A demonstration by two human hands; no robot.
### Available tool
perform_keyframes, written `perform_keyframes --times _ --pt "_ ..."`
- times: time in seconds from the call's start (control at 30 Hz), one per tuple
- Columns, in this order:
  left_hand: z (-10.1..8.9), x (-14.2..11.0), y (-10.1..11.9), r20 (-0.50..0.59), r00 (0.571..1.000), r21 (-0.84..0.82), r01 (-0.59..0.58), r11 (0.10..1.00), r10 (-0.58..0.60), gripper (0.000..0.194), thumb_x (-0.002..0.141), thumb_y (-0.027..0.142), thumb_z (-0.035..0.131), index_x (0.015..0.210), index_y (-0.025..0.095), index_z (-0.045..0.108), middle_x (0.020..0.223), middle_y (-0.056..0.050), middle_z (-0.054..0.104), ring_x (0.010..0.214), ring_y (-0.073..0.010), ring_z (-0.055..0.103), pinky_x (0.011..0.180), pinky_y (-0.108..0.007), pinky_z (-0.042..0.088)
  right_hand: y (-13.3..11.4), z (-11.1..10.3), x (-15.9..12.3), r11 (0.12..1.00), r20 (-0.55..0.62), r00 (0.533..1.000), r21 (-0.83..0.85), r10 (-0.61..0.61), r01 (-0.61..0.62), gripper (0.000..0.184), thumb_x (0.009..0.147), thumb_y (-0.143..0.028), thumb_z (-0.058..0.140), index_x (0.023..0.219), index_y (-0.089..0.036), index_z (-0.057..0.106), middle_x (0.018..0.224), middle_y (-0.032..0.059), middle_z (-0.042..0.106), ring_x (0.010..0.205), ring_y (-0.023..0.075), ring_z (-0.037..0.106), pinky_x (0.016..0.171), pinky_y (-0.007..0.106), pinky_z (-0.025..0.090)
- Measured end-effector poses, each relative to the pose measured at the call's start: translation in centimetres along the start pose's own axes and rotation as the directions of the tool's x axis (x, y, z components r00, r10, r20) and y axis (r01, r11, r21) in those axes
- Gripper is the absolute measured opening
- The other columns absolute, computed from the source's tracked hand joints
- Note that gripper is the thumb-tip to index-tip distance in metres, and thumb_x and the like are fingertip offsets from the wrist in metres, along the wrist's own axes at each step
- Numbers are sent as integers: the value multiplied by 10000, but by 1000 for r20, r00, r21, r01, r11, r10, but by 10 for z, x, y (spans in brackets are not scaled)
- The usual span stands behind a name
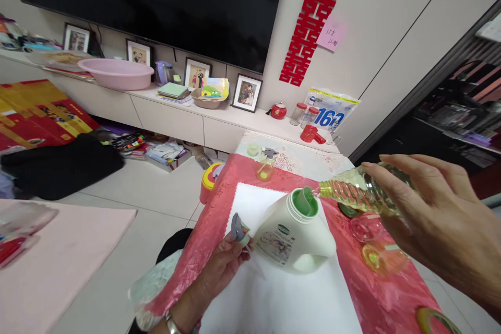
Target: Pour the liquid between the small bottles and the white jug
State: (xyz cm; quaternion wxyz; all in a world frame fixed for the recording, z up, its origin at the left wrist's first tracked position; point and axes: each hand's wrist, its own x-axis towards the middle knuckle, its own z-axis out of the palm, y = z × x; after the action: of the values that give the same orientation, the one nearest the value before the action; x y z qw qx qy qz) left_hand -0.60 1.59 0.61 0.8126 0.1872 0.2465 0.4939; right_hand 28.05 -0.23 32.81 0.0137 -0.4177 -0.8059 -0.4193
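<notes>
A white plastic jug (291, 237) with a green neck insert stands on a white sheet (274, 292) on the red-covered table. My right hand (438, 229) is closed around a clear ribbed bottle (352, 193) of yellowish liquid, tipped on its side with its mouth at the jug's green opening. My left hand (223, 266) rests beside the jug's left side and pinches a small grey spray cap (238, 228).
A small spray bottle (266, 166) stands farther back on the table. Clear pinkish and yellow cups (376, 250) lie right of the jug. A white cabinet (172, 115) along the wall carries a pink basin (117, 73), photo frames and jars. Clutter covers the floor at left.
</notes>
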Motion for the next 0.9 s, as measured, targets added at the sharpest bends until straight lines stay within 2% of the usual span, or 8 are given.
perform_keyframes --times 0.2,0.5,0.7,0.9 --pt "0 0 0 -10 1000 1 -2 1000 2 433 669 316 935 1056 199 778 956 -66 775 830 -157 681 728 -257 533 1 -1 5 999 -9 999 -21 -31 31 408 1007 -244 415 1393 -116 440 1298 236 509 1169 444 510 910 566 502" --pt "0 0 -1 -3 1000 -13 -5 1000 5 422 671 304 936 1053 207 783 948 -61 780 823 -150 686 724 -252 539 -3 2 10 997 -16 997 -17 -80 80 393 1019 -158 425 1410 -110 429 1360 252 484 1235 450 497 949 567 499" --pt "2 0 1 -11 1000 -9 -7 1000 7 415 677 312 932 1052 213 784 942 -63 780 824 -153 687 725 -252 540 -3 1 13 992 -17 992 -11 -122 122 398 1023 -96 320 1406 -110 425 1380 246 472 1263 463 486 910 591 510" --pt "2 0 0 -12 1000 -10 -3 1000 3 417 672 316 934 1045 203 785 936 -69 778 809 -149 684 719 -254 541 -7 -2 16 990 -26 990 -8 -142 142 445 992 -21 301 1405 -127 431 1421 236 456 1316 469 447 927 618 494"
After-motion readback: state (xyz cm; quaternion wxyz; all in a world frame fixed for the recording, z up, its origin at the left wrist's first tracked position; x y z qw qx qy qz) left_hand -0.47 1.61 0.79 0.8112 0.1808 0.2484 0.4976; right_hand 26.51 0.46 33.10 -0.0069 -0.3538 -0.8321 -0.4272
